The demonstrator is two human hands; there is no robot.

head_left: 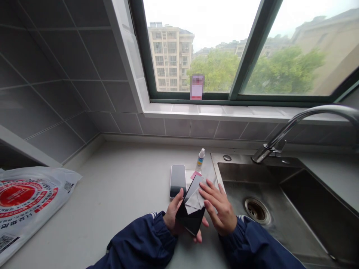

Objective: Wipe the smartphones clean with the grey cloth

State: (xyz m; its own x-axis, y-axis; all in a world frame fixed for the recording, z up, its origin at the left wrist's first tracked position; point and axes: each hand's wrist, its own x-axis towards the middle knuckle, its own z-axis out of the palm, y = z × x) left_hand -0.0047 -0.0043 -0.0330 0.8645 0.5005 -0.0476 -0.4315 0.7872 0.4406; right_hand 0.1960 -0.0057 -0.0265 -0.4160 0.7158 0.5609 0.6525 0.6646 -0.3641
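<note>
Black glass fills the frame's centre: a dark phone (191,215) held above the pale bench (117,194), just left of the steel sink (283,194). The left hand (175,216) has its grip clasped around the phone's lower edge, thumb on the side. The right hand (218,207) presses a small grey cloth (194,201) flat against the screen, fingers extended, not clenched. A second phone (178,180) lies face up on the bench behind, beside a small spray bottle (201,157). A printed plastic bag (25,201) rests at far left.
</note>
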